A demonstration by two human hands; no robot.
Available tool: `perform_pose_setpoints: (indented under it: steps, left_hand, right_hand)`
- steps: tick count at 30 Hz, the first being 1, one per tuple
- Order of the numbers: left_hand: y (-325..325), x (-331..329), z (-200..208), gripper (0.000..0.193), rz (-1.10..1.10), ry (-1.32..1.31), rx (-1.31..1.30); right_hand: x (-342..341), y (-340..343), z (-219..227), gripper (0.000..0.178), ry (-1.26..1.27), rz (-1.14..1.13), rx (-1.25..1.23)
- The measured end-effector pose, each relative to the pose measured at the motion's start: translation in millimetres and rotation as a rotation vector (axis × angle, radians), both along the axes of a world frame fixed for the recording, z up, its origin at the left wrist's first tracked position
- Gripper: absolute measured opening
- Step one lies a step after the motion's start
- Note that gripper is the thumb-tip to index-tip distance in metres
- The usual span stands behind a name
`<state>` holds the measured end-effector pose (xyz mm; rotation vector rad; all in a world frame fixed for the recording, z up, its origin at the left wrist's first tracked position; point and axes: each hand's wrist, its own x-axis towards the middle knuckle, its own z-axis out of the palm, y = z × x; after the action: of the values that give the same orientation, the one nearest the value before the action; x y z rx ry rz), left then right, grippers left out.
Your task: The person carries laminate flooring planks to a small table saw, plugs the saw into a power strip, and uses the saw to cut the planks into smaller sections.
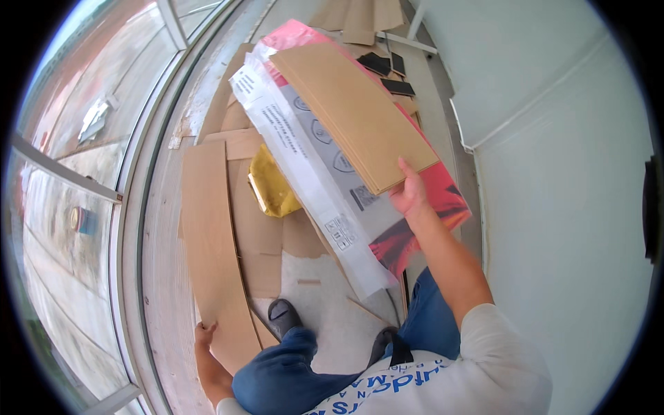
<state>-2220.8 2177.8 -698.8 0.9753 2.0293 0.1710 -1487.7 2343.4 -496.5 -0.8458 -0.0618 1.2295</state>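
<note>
My left hand (205, 335) is closed on the left edge of a long light-brown floor plank (214, 238), near its close end. This plank lies lengthwise at the left, over other boards. My right hand (409, 190) grips the near end of another floor plank (356, 114), its thumb on top and its other fingers hidden beneath. That plank lies slantwise on a red, grey and white printed package (311, 166); stepped edges along its left side show more planks under it.
Crumpled yellow sheeting (275, 183) lies between the long plank and the package. Black offcuts (377, 63) and more boards (356, 19) lie farther off. Framed glass (135, 159) runs along the left, a pale wall (553, 138) along the right. My shoe (283, 317) stands beside the long plank.
</note>
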Motion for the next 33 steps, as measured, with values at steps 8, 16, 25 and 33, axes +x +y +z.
perform_pose_setpoints:
  steps: [8,16,25,33]
  left_hand:
    - [84,103,178,0.046,-0.335,-0.071,0.383]
    - [126,385,365,0.073,-0.229,-0.978,0.336]
    - [48,665,400,0.054,0.05,-1.689,0.186]
    - [-88,819,378,0.061,-0.298,-1.653,-0.739]
  right_hand:
    - [3,-149,63,0.035,0.058,0.002,0.029]
    - [42,-294,128,0.043,-0.016,0.125,0.155]
    - [168,-440,271,0.043,-0.689,-0.209,-0.104]
    - [167,-588,383,0.044,-1.366,-1.092,-0.833]
